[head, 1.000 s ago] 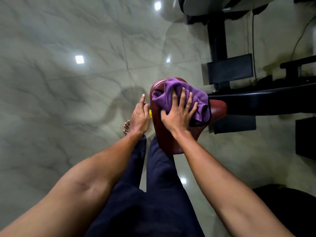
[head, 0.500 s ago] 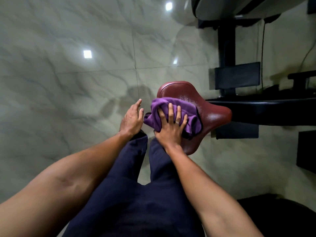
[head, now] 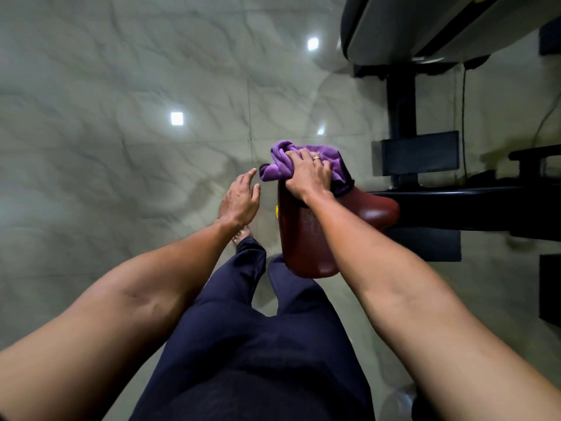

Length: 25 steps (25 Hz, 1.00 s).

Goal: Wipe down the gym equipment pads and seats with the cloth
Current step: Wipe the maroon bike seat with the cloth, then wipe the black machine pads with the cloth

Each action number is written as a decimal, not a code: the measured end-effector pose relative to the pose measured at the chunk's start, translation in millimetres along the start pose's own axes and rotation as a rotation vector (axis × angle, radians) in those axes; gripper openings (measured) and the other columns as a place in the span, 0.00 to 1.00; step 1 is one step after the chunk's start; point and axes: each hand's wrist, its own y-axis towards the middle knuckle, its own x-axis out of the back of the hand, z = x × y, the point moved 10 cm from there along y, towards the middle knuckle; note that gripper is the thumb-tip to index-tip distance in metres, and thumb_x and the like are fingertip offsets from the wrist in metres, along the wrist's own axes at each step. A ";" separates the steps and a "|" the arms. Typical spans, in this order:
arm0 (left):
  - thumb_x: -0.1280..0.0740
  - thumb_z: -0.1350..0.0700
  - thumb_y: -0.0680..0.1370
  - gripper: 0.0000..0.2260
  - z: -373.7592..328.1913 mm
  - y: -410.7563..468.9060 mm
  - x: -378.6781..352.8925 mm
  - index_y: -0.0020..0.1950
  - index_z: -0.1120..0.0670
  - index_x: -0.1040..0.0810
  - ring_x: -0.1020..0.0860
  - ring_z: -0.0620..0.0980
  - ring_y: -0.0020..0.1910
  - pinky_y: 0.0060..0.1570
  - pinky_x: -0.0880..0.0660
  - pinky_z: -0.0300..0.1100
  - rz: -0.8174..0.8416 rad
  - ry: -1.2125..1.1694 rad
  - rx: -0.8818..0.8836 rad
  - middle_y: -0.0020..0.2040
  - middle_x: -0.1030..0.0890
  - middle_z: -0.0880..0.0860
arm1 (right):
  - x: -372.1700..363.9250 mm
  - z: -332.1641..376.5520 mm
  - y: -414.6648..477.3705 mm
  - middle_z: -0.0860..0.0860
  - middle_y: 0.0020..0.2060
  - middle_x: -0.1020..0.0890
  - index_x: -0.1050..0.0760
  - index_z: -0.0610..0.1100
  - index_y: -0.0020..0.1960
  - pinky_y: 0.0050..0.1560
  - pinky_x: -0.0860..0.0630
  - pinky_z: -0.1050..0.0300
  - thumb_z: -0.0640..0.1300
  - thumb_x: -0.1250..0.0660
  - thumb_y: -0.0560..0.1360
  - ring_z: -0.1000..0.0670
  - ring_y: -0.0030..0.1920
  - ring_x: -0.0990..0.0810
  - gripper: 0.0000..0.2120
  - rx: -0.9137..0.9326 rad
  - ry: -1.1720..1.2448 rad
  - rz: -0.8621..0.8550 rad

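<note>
A dark red saddle seat [head: 309, 238] juts out from a black frame [head: 473, 205]. My right hand [head: 309, 174] presses a bunched purple cloth [head: 282, 162] onto the seat's far edge, fingers closed over it. Beside the seat's left edge hovers my left hand [head: 239, 202], its fingers spread, holding nothing and not touching the seat. A small yellow knob [head: 277, 209] shows on the seat's left side.
Glossy grey marble floor [head: 121, 147] spreads to the left. More black machine parts [head: 420, 153] and a grey housing [head: 425, 25] stand at the upper right. My legs in dark blue trousers [head: 243, 344] are right against the seat.
My right hand has pushed the cloth from the near part of the seat to its far edge. The left hand stayed beside the seat.
</note>
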 end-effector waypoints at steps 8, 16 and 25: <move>0.44 0.48 0.84 0.22 -73.3 -20.8 27.1 0.77 0.52 0.33 0.31 0.56 0.72 0.70 0.32 0.50 0.142 0.175 -0.078 0.74 0.29 0.56 | 56.9 -67.0 -80.5 0.44 0.67 0.25 0.32 0.53 0.71 0.63 0.28 0.45 0.45 0.35 0.76 0.38 0.66 0.23 0.25 -0.109 0.178 0.085; 0.44 0.51 0.84 0.20 -192.3 -13.5 30.3 0.72 0.58 0.27 0.28 0.59 0.69 0.65 0.31 0.47 0.264 0.357 -0.348 0.70 0.26 0.61 | 110.5 -119.7 -153.4 0.46 0.63 0.23 0.33 0.58 0.71 0.57 0.25 0.51 0.41 0.34 0.69 0.40 0.62 0.21 0.31 -0.359 0.351 -0.026; 0.42 0.50 0.83 0.19 -295.2 -73.2 -21.9 0.71 0.55 0.25 0.26 0.59 0.67 0.65 0.31 0.47 0.586 0.500 -0.772 0.70 0.25 0.60 | 99.5 -158.3 -276.9 0.47 0.66 0.23 0.32 0.54 0.70 0.61 0.27 0.48 0.46 0.35 0.75 0.41 0.64 0.21 0.23 -0.917 0.514 -0.165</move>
